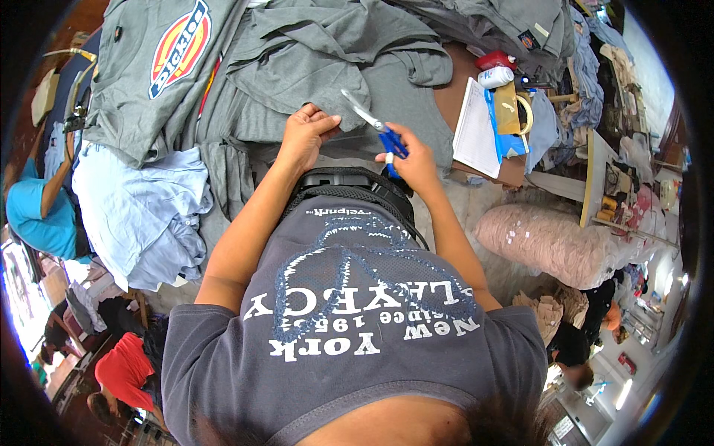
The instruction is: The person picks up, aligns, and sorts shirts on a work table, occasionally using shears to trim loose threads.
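Scissors (pixel 378 127) slanted toward the left hand (pixel 303 139)

The right hand (pixel 414 159) gripped them by smooth blue handles. Their long axis ran forward and leftward, so the slim, shiny metal tip sat just beyond the left thumb, nearer that hand. Left thumb and forefinger met over grey cloth (pixel 297 78), soft, matte and rumpled; whether they pinched it, I couldn't tell. Leftward, crumpled pale-blue garments (pixel 141 204) lay heaped.

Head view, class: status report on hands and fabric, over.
Left hand pinching crumpled grey fabric. Right hand gripping blue-handled metal scissors, tips over fabric. White paper sheet to the right, out of the way.
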Demonstrator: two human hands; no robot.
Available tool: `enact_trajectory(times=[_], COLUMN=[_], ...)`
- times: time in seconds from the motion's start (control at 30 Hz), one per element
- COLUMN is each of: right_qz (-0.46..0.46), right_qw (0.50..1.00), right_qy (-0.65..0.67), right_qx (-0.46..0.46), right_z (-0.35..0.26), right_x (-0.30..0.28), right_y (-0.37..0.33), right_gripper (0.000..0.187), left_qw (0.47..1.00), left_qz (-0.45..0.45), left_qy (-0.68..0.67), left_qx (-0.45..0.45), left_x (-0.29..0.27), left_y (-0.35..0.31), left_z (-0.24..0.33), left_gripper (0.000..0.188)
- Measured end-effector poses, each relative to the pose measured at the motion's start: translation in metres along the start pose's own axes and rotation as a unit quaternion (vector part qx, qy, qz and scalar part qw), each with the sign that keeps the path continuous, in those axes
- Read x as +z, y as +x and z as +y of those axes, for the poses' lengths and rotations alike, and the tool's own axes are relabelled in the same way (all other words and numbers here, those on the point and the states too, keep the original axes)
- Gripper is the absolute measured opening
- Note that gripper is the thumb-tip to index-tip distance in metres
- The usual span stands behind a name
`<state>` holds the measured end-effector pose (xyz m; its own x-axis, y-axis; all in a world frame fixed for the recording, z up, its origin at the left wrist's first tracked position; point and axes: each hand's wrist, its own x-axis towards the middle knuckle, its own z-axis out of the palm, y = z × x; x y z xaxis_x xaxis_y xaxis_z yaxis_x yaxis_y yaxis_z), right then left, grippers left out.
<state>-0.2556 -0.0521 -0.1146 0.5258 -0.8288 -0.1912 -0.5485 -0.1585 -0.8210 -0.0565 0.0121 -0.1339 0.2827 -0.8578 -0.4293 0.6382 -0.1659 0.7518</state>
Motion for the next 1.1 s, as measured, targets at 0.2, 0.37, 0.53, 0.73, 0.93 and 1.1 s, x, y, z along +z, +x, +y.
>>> enact_trajectory(times=[0.2, 0.37, 0.53, 0.73, 0.93, 1.1], right_qz=[0.285, 0.275, 0.178, 0.246, 0.189, 0.0], right_qw=[0.955, 0.938, 0.908, 0.919, 0.976, 0.982], right_qy=[0.025, -0.202, -0.363, -0.307, -0.013, 0.055], right_qx=[-0.078, 0.058, 0.11, 0.036, -0.108, -0.179], right_z=[0.069, 0.096, 0.087, 0.066, 0.027, -0.058], right_x=[-0.049, -0.098, -0.105, -0.093, -0.047, 0.029], right_y=[-0.003, -0.016, -0.006, 0.017, 0.037, 0.053], right_gripper=[0.049, 0.045, 0.03, 0.018, 0.024, 0.028], left_qw=[0.989, 0.975, 0.977, 0.811, 0.675, 0.804], left_qz=[0.016, 0.104, 0.166, -0.449, -0.233, -0.155], left_qy=[-0.077, -0.146, -0.122, 0.372, 0.665, 0.463], left_qx=[-0.128, -0.129, 0.053, 0.047, 0.218, 0.339], left_x=[-0.018, -0.035, -0.031, 0.029, -0.015, -0.015], left_y=[0.003, 0.011, 0.025, -0.01, 0.015, 0.024], left_z=[0.002, 0.003, 0.016, 0.036, 0.022, -0.003], left_gripper=[0.032, 0.031, 0.035, 0.036, 0.038, 0.031])
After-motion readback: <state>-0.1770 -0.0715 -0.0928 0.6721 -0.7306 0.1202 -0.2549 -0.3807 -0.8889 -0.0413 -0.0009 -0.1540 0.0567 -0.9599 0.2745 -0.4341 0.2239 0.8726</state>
